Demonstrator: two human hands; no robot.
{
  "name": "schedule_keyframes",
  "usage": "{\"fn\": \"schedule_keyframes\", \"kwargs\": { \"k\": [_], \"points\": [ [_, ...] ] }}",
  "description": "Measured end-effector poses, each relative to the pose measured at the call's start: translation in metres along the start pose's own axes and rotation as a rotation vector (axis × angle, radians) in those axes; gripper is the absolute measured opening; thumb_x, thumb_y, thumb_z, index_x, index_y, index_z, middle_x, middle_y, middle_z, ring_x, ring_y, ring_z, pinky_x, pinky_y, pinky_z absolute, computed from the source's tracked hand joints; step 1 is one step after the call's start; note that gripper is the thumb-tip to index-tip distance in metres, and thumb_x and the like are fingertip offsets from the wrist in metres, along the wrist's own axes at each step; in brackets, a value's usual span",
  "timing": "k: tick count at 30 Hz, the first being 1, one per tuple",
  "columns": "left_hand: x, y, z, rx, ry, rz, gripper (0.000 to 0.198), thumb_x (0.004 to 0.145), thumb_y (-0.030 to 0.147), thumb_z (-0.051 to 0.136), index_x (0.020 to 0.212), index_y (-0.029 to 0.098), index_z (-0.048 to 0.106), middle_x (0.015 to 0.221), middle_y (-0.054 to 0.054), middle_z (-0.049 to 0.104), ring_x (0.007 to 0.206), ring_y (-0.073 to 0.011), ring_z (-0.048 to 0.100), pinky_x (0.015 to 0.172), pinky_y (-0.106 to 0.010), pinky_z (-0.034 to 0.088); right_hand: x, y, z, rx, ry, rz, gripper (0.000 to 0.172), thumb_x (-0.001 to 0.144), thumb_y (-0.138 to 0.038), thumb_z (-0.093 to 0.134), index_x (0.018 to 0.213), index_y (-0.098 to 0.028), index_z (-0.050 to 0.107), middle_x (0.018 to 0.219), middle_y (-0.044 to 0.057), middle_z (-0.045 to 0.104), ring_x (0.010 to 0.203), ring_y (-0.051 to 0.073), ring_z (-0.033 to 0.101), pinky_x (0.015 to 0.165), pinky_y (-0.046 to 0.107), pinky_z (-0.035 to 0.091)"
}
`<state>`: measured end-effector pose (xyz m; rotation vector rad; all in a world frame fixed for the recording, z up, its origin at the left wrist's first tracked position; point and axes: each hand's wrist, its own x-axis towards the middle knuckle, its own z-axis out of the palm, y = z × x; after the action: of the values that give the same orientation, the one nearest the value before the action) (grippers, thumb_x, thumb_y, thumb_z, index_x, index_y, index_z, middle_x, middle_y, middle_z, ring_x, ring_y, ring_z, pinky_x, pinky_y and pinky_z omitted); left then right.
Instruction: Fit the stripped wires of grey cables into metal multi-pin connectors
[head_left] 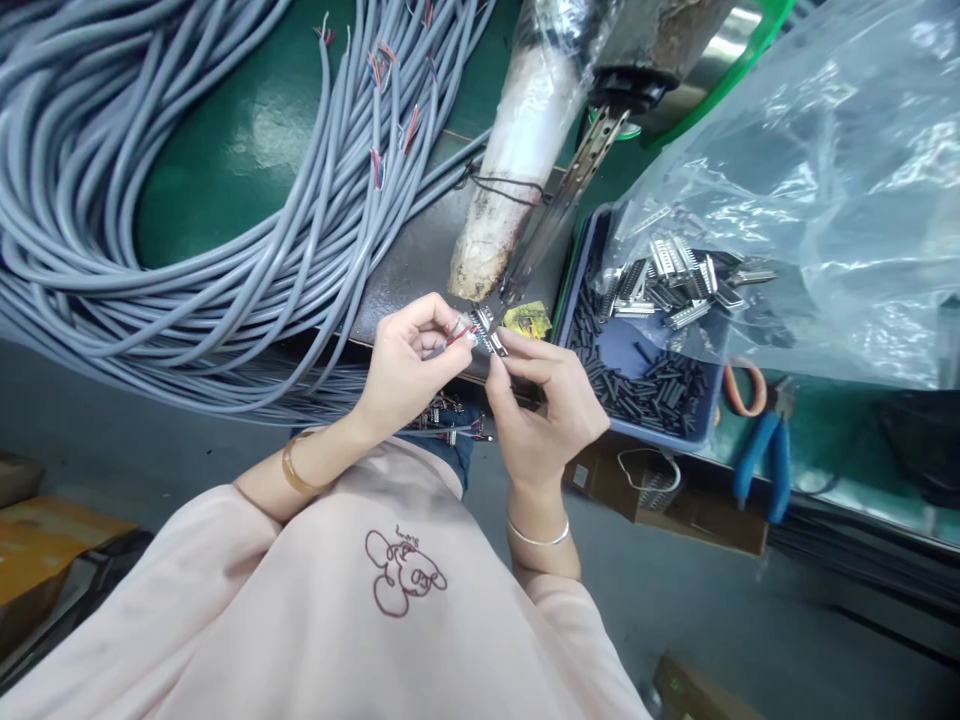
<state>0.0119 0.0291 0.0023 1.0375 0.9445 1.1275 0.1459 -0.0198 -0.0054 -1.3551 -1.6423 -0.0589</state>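
Note:
My left hand pinches the thin coloured wires at a cable's end between thumb and fingertips. My right hand grips a small metal connector with a row of pins, held right against those wires. Just above the fingertips is the tip of a soldering iron, pointing down; whether it touches the pins I cannot tell. The blackened mouth of a white wrapped tube opens beside it. A yellow scrap lies close to my right fingers.
Grey cables with bared wire ends cover the left of the green bench. At right, a blue bin holds black sleeves and metal connectors, partly under a clear plastic bag. Blue-handled pliers hang at the bench edge.

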Motion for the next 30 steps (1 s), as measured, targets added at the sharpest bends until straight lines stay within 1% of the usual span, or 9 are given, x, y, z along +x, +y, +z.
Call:
{"fn": "schedule_keyframes", "kwargs": {
  "k": [5,10,16,19,22,25,27,28,30],
  "points": [
    [0.000,0.003,0.001,0.021,0.021,0.004,0.020,0.074,0.016,0.072,0.069,0.017,0.053,0.066,0.005,0.057,0.050,-0.0020,0.046,0.046,-0.014,0.040,0.003,-0.001,0.002,-0.003,0.017,0.012,0.012,0.089,-0.014,0.072,0.086,-0.023,0.065,0.096,0.000,0.081,0.087,0.016,0.078,0.077,0.031,0.064],
    [0.000,0.009,0.001,0.028,0.023,0.062,0.017,0.072,0.015,0.072,0.068,0.017,0.055,0.070,0.003,0.061,0.054,-0.0028,0.050,0.048,-0.014,0.041,0.004,-0.003,0.002,-0.003,0.044,-0.009,0.015,0.086,-0.011,0.074,0.089,-0.023,0.067,0.097,0.000,0.081,0.089,0.016,0.078,0.080,0.030,0.064],
    [-0.002,0.003,-0.002,0.065,0.000,-0.013,0.019,0.070,0.016,0.072,0.066,0.017,0.053,0.066,0.003,0.059,0.049,-0.0029,0.045,0.044,-0.015,0.036,-0.002,-0.003,0.000,-0.074,0.029,-0.080,0.012,0.090,-0.014,0.069,0.086,-0.024,0.063,0.097,0.001,0.081,0.084,0.016,0.079,0.073,0.027,0.064],
    [-0.005,0.003,-0.002,0.060,-0.015,-0.025,0.017,0.069,0.016,0.071,0.066,0.017,0.054,0.064,0.004,0.056,0.050,-0.0034,0.045,0.045,-0.015,0.037,-0.004,-0.001,-0.002,-0.107,0.029,-0.099,0.013,0.090,-0.014,0.070,0.087,-0.024,0.063,0.096,0.001,0.082,0.082,0.015,0.079,0.072,0.025,0.064],
    [-0.008,0.004,-0.003,0.042,-0.050,-0.031,0.014,0.068,0.012,0.070,0.073,0.017,0.058,0.068,0.003,0.058,0.054,-0.0037,0.049,0.049,-0.015,0.041,-0.006,-0.001,-0.004,-0.058,0.036,-0.025,0.014,0.087,-0.012,0.073,0.086,-0.023,0.064,0.095,0.001,0.082,0.083,0.014,0.079,0.074,0.024,0.064],
    [-0.013,0.004,-0.008,-0.021,-0.134,-0.067,0.019,0.066,0.009,0.069,0.081,0.017,0.060,0.071,0.003,0.062,0.054,-0.0038,0.051,0.050,-0.014,0.043,-0.008,-0.002,-0.007,0.069,0.013,0.150,0.013,0.089,-0.014,0.072,0.081,-0.022,0.064,0.090,0.000,0.081,0.082,0.014,0.079,0.068,0.022,0.064],
    [-0.015,0.003,-0.012,-0.059,-0.205,-0.116,0.017,0.067,0.009,0.068,0.080,0.017,0.059,0.070,0.002,0.063,0.052,-0.0038,0.051,0.048,-0.015,0.044,-0.009,-0.003,-0.008,0.140,0.007,0.248,0.012,0.090,-0.016,0.071,0.082,-0.021,0.065,0.087,-0.001,0.080,0.079,0.014,0.079,0.063,0.021,0.063],
    [-0.016,0.003,-0.013,-0.072,-0.233,-0.139,0.015,0.068,0.010,0.068,0.078,0.017,0.059,0.070,0.002,0.064,0.051,-0.0038,0.051,0.048,-0.015,0.044,-0.009,-0.004,-0.009,0.166,0.030,0.273,0.009,0.091,-0.017,0.070,0.084,-0.021,0.066,0.086,-0.001,0.079,0.074,0.013,0.078,0.059,0.020,0.062],
    [-0.017,0.002,-0.017,-0.097,-0.256,-0.173,0.014,0.067,0.010,0.068,0.075,0.017,0.060,0.068,0.002,0.063,0.051,-0.0045,0.053,0.048,-0.015,0.047,-0.008,-0.002,-0.011,0.195,0.175,0.233,0.006,0.092,-0.018,0.068,0.089,-0.022,0.069,0.075,-0.004,0.076,0.056,0.011,0.071,0.045,0.019,0.054]
  ]
}}
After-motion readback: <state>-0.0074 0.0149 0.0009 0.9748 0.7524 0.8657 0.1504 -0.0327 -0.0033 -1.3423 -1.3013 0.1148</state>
